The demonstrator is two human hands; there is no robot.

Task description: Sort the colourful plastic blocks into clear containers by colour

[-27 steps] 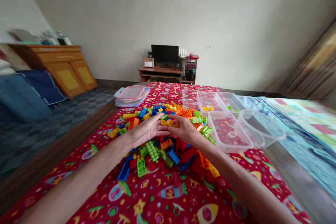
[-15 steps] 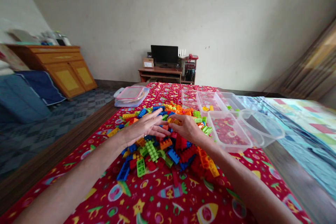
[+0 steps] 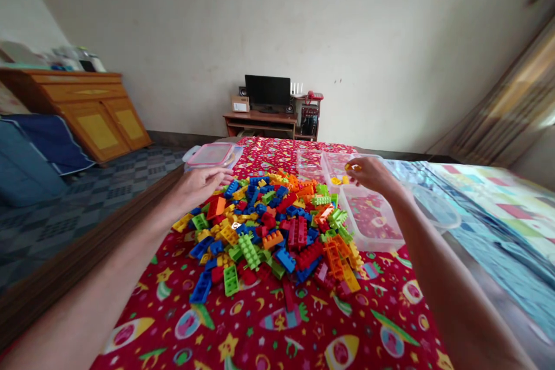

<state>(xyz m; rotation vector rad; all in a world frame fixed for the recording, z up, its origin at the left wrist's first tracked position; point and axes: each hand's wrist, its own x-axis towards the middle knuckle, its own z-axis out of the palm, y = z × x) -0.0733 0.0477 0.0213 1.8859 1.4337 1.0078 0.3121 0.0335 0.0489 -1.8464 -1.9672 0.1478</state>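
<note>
A heap of coloured toy building bricks (image 3: 271, 225) is spread over the red patterned cloth (image 3: 243, 335). Pinched in my right hand (image 3: 370, 176) is a small yellow-orange building brick (image 3: 353, 167), held above the clear plastic boxes at the right. Beneath it, a few yellow bricks (image 3: 339, 181) lie in one clear box (image 3: 328, 165). My left hand (image 3: 202, 184) hovers at the heap's far left side, fingers stretched out and holding nothing that I can see.
Another clear box (image 3: 377, 240) stands nearer, right of the heap, and a rounded clear container (image 3: 446, 214) is partly behind my right forearm. Stacked lids (image 3: 212, 154) lie at the far left. A bed (image 3: 489, 208) adjoins on the right; a monitor (image 3: 267, 91) stands beyond.
My right hand has moved from the heap to the right, over the boxes, with a yellow-orange brick. My left hand has drawn back left from the middle of the heap.
</note>
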